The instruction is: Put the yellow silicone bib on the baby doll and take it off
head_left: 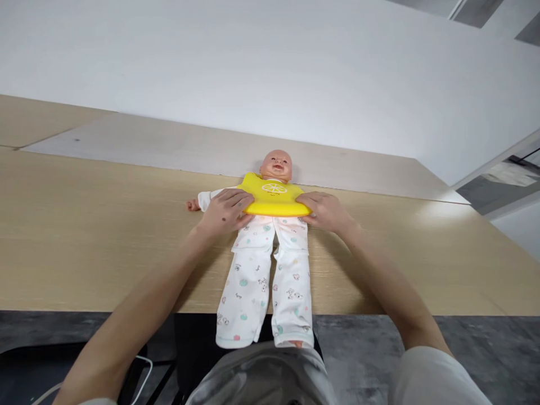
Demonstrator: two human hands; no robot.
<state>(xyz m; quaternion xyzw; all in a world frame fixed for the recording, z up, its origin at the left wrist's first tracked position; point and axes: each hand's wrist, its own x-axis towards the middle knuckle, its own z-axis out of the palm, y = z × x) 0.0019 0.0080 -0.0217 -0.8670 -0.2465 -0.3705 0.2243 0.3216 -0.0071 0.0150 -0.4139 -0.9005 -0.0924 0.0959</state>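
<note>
From here I see a doll (257, 242) on its back, its trousers (244, 281) running past the table's (105, 236) near edge. Farther in, the left hand (228, 210) and right hand (324, 211) each grip a lower corner of the yellow bib (274, 203) over its chest. The head (277, 164) lies toward the far edge.

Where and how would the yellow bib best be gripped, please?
The yellow bib is probably best pinched at both ends of its thick lower edge, coming from the leg side of the doll: it lies across the chest, that edge facing the legs.
</note>
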